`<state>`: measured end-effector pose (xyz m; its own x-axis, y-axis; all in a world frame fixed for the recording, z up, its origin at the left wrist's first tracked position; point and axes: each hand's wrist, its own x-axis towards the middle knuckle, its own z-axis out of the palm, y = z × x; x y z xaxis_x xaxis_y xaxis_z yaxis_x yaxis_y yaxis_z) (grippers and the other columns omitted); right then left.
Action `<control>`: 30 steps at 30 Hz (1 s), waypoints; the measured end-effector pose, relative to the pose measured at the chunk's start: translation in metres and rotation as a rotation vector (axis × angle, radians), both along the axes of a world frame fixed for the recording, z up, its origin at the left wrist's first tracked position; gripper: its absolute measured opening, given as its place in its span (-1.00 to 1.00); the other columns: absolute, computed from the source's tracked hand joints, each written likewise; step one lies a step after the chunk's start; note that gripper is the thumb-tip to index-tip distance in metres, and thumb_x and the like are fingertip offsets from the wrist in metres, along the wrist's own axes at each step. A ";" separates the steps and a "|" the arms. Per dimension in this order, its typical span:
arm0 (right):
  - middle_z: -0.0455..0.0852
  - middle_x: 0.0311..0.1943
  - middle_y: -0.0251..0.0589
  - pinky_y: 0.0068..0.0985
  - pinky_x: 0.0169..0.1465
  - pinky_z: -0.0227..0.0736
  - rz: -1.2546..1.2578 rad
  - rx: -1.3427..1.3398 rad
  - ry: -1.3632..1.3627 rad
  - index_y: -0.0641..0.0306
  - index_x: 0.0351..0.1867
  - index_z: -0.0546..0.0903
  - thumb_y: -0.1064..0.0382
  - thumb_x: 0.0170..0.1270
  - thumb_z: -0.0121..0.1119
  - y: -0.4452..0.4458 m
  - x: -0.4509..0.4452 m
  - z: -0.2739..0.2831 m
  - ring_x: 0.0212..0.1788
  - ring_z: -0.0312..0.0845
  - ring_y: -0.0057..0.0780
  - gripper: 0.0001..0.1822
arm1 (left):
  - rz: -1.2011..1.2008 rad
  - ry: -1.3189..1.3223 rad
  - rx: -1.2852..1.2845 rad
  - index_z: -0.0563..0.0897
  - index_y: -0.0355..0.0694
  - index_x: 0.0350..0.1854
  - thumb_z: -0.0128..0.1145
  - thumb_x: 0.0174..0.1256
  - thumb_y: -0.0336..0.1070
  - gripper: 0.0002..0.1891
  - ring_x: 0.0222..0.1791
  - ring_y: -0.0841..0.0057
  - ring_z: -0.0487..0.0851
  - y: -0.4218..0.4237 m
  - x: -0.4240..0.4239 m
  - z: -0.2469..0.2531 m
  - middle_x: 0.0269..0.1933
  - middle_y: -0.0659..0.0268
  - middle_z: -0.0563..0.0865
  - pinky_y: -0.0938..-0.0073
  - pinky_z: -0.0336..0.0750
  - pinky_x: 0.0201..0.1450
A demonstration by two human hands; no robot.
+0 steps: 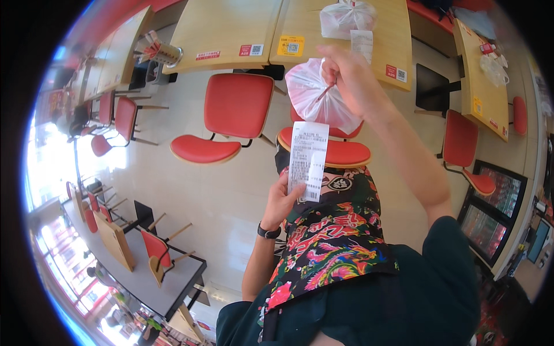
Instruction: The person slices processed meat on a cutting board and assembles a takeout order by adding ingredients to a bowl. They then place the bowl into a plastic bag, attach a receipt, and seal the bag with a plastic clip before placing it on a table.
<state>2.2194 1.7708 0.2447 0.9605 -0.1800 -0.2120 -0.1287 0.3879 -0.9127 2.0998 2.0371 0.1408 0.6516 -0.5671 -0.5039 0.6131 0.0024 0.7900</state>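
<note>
A long printed paper receipt (309, 151) is pinched by its lower end in my left hand (280, 201), in front of the floral apron (329, 229). Raised near the table edge, my right hand (350, 80) grips the gathered top of a white plastic bag (309, 93). Reddish contents show faintly through the bag, and a thin brown strip hangs by its knot. Just below the bag is the receipt's top edge. Another tied white plastic bag (346, 20) stands on the wooden table (242, 26), with a second receipt (362, 43) lying beside it.
A red chair (238, 101) faces the table; another chair's red seat (346, 152) lies right before me. A perforated metal holder (171, 55) with utensils stands at the table's left corner. To the right are a glass-fronted cooler (484, 220) and another table (484, 86) carrying a plastic bag.
</note>
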 end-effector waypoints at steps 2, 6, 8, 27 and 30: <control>0.34 -0.68 -0.36 -0.55 -0.33 0.16 0.004 -0.049 0.022 0.20 -0.66 0.39 0.15 0.27 0.17 0.003 0.033 -0.002 -0.52 0.26 -0.56 -0.63 | -0.002 -0.001 0.003 0.53 -0.39 0.02 0.09 0.39 -0.43 -0.78 -0.17 0.67 0.66 0.009 0.031 -0.011 -0.09 0.29 0.71 0.60 0.56 -0.07; 0.29 -0.71 -0.39 -0.56 -0.38 0.13 -0.049 -0.132 0.050 0.18 -0.67 0.37 0.12 0.26 0.19 0.013 0.116 -0.007 -0.54 0.23 -0.57 -0.61 | -0.023 -0.049 0.018 0.56 -0.40 0.00 0.12 0.39 -0.42 -0.78 -0.19 0.68 0.66 0.025 0.118 -0.037 -0.12 0.29 0.72 0.62 0.55 -0.12; 0.29 -0.71 -0.40 -0.56 -0.40 0.13 -0.058 -0.138 0.100 0.16 -0.68 0.36 0.11 0.26 0.19 0.014 0.146 -0.017 -0.57 0.23 -0.57 -0.61 | 0.014 -0.055 0.025 0.57 -0.40 -0.02 0.12 0.38 -0.42 -0.79 -0.20 0.69 0.66 0.030 0.149 -0.053 -0.13 0.28 0.73 0.64 0.55 -0.14; 0.68 -0.56 -0.30 -0.46 -0.33 0.42 -0.339 -0.693 0.090 0.32 -0.44 0.71 0.07 0.20 0.19 0.042 0.434 -0.194 -0.46 0.51 -0.60 -0.69 | 0.133 0.023 0.085 0.62 -0.27 -0.10 0.18 0.34 -0.34 -0.83 -0.22 0.65 0.64 0.035 0.449 -0.242 -0.16 0.36 0.72 0.58 0.52 -0.18; 0.74 -0.44 0.05 -0.38 -0.25 0.53 -0.151 -0.701 0.072 0.28 -0.45 0.72 0.02 0.05 0.24 0.060 0.431 -0.168 -0.35 0.71 -0.23 -0.67 | 0.169 0.078 0.138 0.59 -0.24 -0.08 0.17 0.35 -0.34 -0.83 -0.18 0.60 0.65 0.044 0.464 -0.250 -0.14 0.37 0.70 0.51 0.53 -0.13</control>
